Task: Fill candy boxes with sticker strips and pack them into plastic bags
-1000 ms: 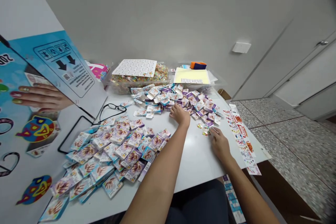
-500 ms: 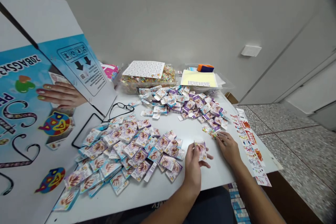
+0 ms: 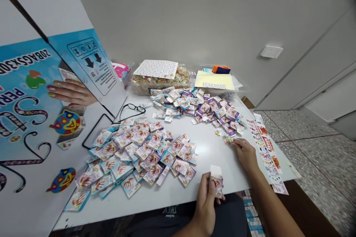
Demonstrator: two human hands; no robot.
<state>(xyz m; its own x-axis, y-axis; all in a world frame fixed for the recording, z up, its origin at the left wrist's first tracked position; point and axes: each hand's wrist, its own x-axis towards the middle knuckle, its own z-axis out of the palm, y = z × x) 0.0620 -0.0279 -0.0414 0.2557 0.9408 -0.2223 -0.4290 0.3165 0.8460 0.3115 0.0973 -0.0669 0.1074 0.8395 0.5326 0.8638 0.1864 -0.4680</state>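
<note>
My left hand (image 3: 206, 196) is closed around a small purple-and-white cardboard box (image 3: 217, 184), held by the table's front edge, its white top flap standing up. My right hand (image 3: 246, 152) reaches onto the right part of the table, thumb and fingers pinched at the edge of a small clear bag of multicoloured pieces (image 3: 227, 139). Just beyond it lies another little bag (image 3: 218, 132). To the left spreads a heap of flat printed boxes (image 3: 150, 159) in blue and purple. Farther back is a pile of similar boxes (image 3: 205, 108), several with raised flaps.
A large printed carton (image 3: 66, 118) stands at left, with black glasses (image 3: 132, 109) beside it. Along the wall sit a clear tub of colourful bags (image 3: 144, 87) and another tub (image 3: 239, 88) under yellow paper (image 3: 214, 80). A sticker strip (image 3: 268, 152) lies along the right edge.
My left hand has drawn the box down toward the table's front edge, and its white flap now shows upright. My right hand stays by the small bag. The view has shifted slightly.
</note>
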